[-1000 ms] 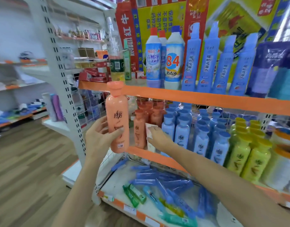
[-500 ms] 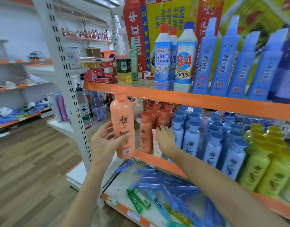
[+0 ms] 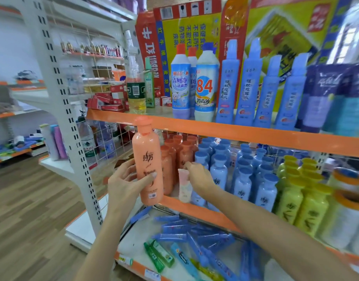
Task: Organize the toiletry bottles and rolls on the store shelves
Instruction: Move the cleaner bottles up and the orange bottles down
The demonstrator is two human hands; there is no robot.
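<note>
Before the middle shelf (image 3: 245, 136), left hand's (image 3: 123, 186) grip round orange bottle (image 3: 147, 159), right hand (image 3: 199, 176) pinching pale tube (image 3: 184, 186)

Head view, close before shelves (image 3: 235, 134)

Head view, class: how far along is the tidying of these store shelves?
Done: blue bottles and green bottles stand grouped in rows on the middle shelf. In hand: the left hand holds an orange bottle upright in front of the shelf, and the right hand grips a small pink tube beside the orange row. Left: blue tubes lie scattered on the bottom shelf.
</note>
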